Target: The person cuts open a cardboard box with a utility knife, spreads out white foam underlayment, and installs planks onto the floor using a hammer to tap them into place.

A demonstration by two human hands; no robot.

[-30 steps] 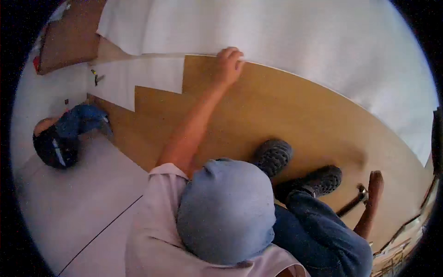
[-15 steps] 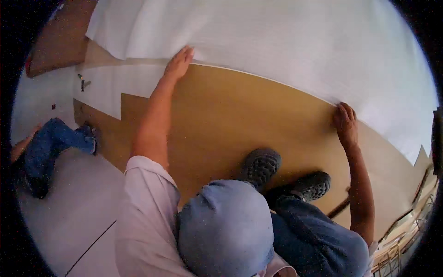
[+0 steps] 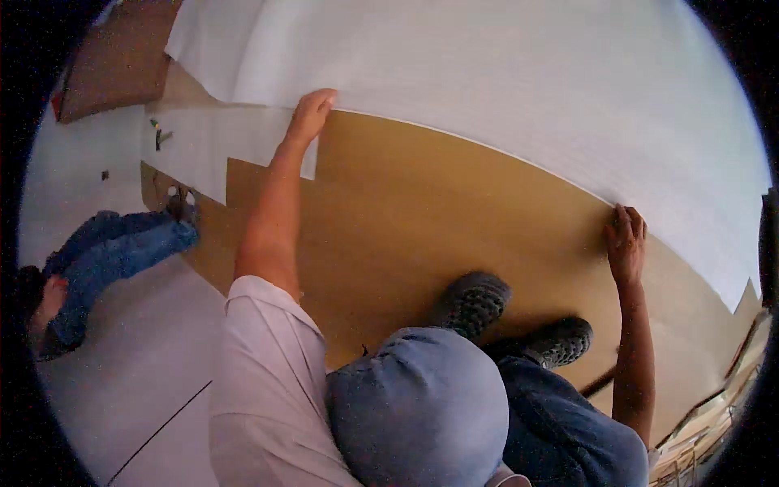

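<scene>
A large white sheet [image 3: 487,73] lies across the brown board surface [image 3: 430,187], its straight edge crossing the view. My left hand [image 3: 312,112] has its fingers curled together over that edge, left of centre. Farther right, my right hand [image 3: 626,239] touches the same edge with bent, spread fingertips. A dark tool handle [image 3: 598,381] lies beside my right forearm, mostly hidden. Two dark shoes [image 3: 475,300] with treaded soles show between my arms, above a rounded grey-blue cloth shape [image 3: 418,406] and dark jeans.
Another person in jeans [image 3: 122,252] is low at the left, on a pale surface [image 3: 130,381]. A small tool [image 3: 159,136] sits on a white piece behind them. A brown panel [image 3: 114,61] is at upper left, wooden pieces [image 3: 714,422] at lower right.
My right hand has risen from beside the hammer to the sheet's edge. My left hand has slid leftward along that edge. The other person has shifted, with legs now stretched toward the board.
</scene>
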